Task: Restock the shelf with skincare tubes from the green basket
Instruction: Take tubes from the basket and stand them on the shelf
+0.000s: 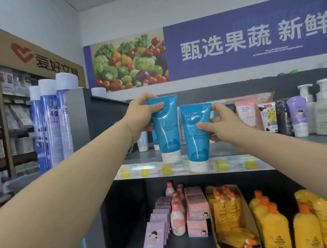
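The left hand (140, 116) grips one blue tube (167, 129), the right hand (218, 123) another blue tube (195, 138), upright, caps down, at the shelf (231, 164) edge.

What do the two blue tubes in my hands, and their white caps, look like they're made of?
The left blue tube, in the left hand, and the right blue tube, in the right hand: probably soft plastic, glossy, since curved light streaks cross both bodies and the top ends are flat-sealed. Their white caps: likely stiffer plastic, more matte, with no sharp highlights.
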Motion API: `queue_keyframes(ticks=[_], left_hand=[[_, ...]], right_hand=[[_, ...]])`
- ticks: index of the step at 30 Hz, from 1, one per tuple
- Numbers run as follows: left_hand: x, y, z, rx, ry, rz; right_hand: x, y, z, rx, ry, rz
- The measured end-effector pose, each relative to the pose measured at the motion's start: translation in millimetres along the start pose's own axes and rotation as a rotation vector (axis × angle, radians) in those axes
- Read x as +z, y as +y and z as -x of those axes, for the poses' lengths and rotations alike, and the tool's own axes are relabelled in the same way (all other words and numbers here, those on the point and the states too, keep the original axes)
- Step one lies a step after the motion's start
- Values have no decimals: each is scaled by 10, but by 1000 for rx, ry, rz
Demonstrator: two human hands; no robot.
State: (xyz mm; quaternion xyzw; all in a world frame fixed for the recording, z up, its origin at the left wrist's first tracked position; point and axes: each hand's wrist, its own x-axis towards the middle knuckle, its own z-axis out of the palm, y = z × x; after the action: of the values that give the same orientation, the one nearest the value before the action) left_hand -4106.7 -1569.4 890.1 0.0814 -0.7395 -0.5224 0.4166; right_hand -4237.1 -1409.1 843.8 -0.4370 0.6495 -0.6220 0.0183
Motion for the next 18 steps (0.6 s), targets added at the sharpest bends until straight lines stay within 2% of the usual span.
queue_keyframes(ticks=[9, 18], left_hand=[[-405, -240, -678, -3, 9, -3], [-442, -787, -1201, -46, 118, 3]], right_hand=[[508, -74, -605, -36, 56, 27], [795, 218, -994, -13, 156, 98]])
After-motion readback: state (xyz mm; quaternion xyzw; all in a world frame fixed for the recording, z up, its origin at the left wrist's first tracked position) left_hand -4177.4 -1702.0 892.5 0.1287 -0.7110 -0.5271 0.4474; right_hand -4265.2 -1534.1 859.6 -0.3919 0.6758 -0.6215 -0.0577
